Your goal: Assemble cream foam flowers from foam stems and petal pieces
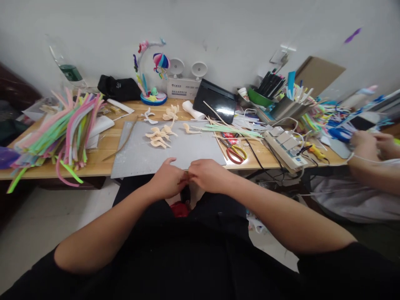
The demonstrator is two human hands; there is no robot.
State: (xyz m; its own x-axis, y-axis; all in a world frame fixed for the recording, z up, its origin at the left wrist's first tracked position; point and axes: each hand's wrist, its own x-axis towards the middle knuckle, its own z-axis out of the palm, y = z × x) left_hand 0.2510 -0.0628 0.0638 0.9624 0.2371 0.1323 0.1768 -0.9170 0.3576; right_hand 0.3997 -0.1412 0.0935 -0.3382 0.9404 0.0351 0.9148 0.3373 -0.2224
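My left hand [167, 179] and my right hand [206, 174] meet at the front edge of the grey cutting mat [134, 154]. Both have their fingertips pinched together, the left thumb sticking up. Whatever they hold between them is mostly covered by the fingers and too small to make out. Beyond them on the mat lie several cream curled, petal-like fuzzy pieces [158, 139]. A single cream curl with a stem [189, 128] rests to their right. Red-and-yellow-handled scissors [236, 154] lie just off the mat's right edge, near pale green and cream pipe cleaners [229, 130].
A thick bundle of coloured pipe cleaners [67, 133] overhangs the table's left front. At the right stand a power strip [286, 148] with cables and a yellow glue gun [315, 151]. Another person's hands [371, 143] work farther right. A decorated stand [153, 98] is at the back.
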